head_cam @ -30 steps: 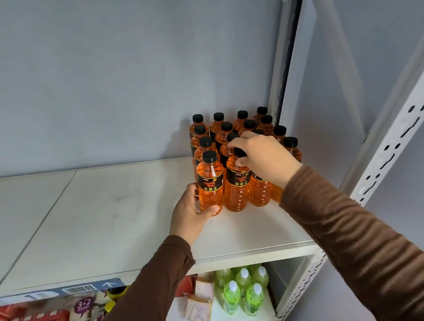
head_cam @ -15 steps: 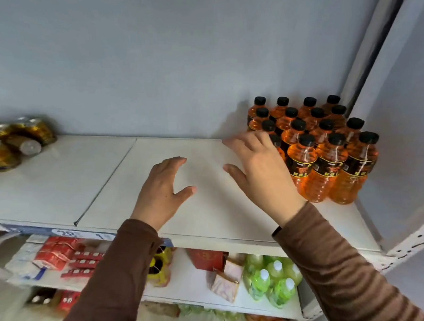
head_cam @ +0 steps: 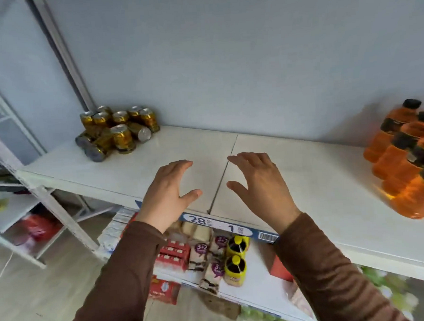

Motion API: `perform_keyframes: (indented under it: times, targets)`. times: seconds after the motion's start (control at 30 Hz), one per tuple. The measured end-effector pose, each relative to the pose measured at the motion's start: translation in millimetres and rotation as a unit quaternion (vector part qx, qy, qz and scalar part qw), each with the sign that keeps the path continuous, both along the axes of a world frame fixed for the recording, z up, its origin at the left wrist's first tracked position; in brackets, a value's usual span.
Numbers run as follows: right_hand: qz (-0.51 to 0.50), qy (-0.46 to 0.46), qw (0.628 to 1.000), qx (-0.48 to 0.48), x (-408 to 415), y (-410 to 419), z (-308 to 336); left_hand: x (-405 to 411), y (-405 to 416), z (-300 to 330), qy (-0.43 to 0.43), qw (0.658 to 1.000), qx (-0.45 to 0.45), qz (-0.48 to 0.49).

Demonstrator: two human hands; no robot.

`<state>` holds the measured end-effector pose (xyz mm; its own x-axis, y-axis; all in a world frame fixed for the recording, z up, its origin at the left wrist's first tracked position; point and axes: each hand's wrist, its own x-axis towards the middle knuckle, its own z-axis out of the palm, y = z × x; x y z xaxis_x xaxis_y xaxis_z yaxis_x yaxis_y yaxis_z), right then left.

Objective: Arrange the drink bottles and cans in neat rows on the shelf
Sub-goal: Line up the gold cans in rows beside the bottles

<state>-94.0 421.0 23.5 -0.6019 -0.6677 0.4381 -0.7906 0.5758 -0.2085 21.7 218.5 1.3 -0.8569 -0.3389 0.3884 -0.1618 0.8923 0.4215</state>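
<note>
In the head view both the left hand (head_cam: pixel 170 195) and right hand (head_cam: pixel 259 185) hover empty with fingers spread over the shelf (head_cam: pixel 312 179), orange bottles (head_cam: pixel 407 160) far right, while the jumbled gold cans (head_cam: pixel 116 132) far left, several lying on their sides, could roll off the edge if nudged carelessly.

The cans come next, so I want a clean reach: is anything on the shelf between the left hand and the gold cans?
Nothing visible. Only bare white shelf lies between the open left hand and the gold cans at the back left corner.
</note>
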Motion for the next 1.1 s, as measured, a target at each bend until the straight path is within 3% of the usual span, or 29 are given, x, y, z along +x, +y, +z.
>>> perform_keyframes:
  times: [0.33,0.9,1.1]
  targets:
    - [0.045,-0.029,0.999,-0.006,23.9,-176.6,-2.3,43.4,-159.1,-7.3,-0.004,0.999,0.009,0.041]
    - [0.108,-0.169,0.979,-0.018,-53.1,-415.2,-26.1,-7.9,-386.0,-19.2,-0.072,0.977,0.089,0.180]
    - [0.115,-0.157,0.979,0.062,-69.9,-455.2,-28.3,-40.5,-425.4,-24.3,-0.149,0.968,0.085,0.185]
